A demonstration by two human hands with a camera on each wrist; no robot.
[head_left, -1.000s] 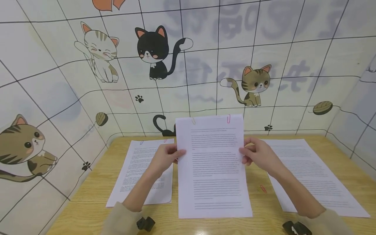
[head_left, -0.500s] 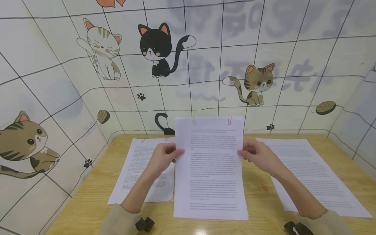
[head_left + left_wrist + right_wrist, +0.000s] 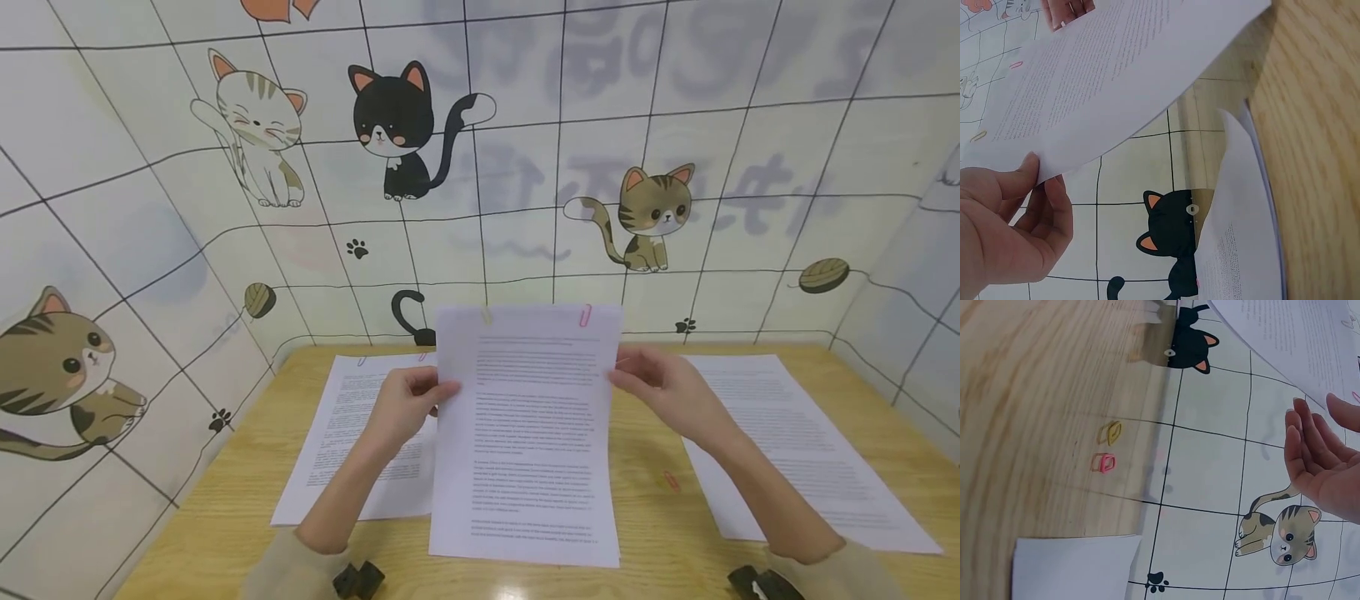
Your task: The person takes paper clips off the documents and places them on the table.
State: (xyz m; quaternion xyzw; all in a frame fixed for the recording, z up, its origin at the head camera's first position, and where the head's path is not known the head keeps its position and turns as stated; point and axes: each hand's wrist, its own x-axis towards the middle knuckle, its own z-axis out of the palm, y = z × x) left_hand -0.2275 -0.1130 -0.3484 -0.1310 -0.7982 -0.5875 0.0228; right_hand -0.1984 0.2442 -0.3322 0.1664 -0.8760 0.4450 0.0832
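Observation:
An upright sheaf of printed paper (image 3: 536, 433) stands in front of me in the head view, a yellow paper clip (image 3: 487, 315) and a pink paper clip (image 3: 585, 315) on its top edge. My left hand (image 3: 405, 404) pinches its left edge, thumb in front and fingers behind, as the left wrist view also shows. At the right edge is my right hand (image 3: 671, 396), its thumb tip at the paper. In the right wrist view the right hand's fingers (image 3: 1310, 450) are loosely extended, with a gap between them and the thumb.
A clipped paper stack (image 3: 352, 450) lies at left on the wooden table (image 3: 225, 517); more printed sheets (image 3: 795, 450) lie at right. Between them are a loose red paper clip (image 3: 671, 481) and a yellow paper clip (image 3: 1114, 432). A cat-patterned wall (image 3: 517, 208) rises behind.
The held sheaf has shifted a little left and tilted, its bottom swinging left. The left hand moved left with it. My right hand's fingers have loosened from their earlier curl behind the edge.

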